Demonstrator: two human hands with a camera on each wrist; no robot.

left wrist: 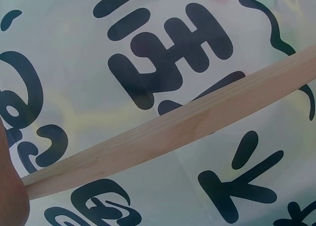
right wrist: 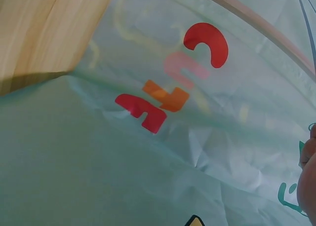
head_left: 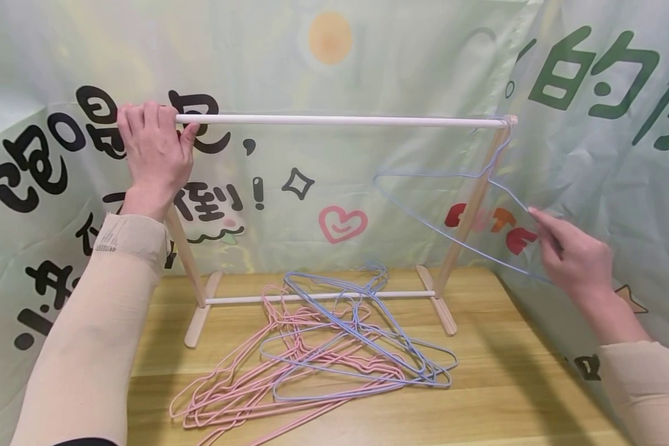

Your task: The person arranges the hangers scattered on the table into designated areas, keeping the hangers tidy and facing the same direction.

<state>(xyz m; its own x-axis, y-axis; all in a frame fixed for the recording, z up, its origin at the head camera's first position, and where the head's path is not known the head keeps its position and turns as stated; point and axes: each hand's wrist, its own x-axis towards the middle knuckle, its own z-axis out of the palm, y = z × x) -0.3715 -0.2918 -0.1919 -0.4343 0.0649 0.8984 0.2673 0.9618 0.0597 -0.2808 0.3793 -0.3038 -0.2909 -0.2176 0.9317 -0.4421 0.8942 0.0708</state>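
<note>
In the head view, my left hand [head_left: 155, 148] grips the left end of the white top rail [head_left: 334, 120] of a small wooden rack. My right hand [head_left: 580, 260] pinches a blue wire hanger [head_left: 424, 174] by its right shoulder. That hanger's hook is at the rail's right end, beside the right post [head_left: 471, 207]; its lower right corner is hidden behind the hand. The left wrist view shows the left post [left wrist: 173, 122] and an edge of the left hand [left wrist: 14, 186]. In the right wrist view, part of the right hand [right wrist: 308, 181] appears below the hanger wire [right wrist: 307, 28].
Pink hangers [head_left: 334, 358] and blue hangers [head_left: 323, 282] lie tangled on the wooden table [head_left: 496, 396], in front of and across the white lower rail [head_left: 234, 300]. A printed cloth [head_left: 290, 80] hangs behind and along both sides.
</note>
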